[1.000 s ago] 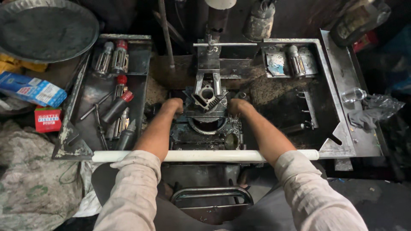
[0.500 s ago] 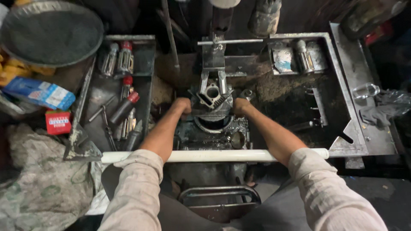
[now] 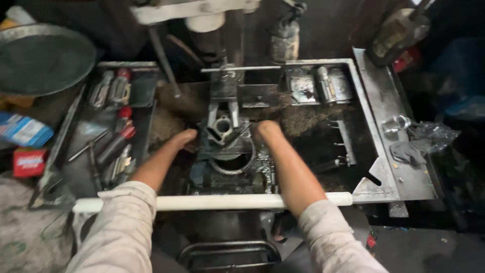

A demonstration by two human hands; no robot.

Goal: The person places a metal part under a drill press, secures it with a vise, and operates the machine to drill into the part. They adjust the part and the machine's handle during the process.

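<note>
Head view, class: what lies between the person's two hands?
In the head view, a grimy grey metal machine part lies between the left hand and right hand.

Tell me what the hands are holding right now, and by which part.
Both hands, left hand and right hand, grip the dark metal part by its opposite sides; the fingers are hidden.

A grimy metal workbench (image 3: pixel 384 108) is filling most of the view, its raised rim catching dull light. A white bar (image 3: pixel 212 202) is running across its near edge. On the left, a tray (image 3: pixel 81 167) is holding tools (image 3: pixel 113 144), and a round grey pan (image 3: pixel 43 58) is sitting beyond it. Small boxes (image 3: pixel 25 144) are lying at the far left. The floor (image 3: pixel 429 247) below is lying dark, and the far side is fading into shadow.
</note>
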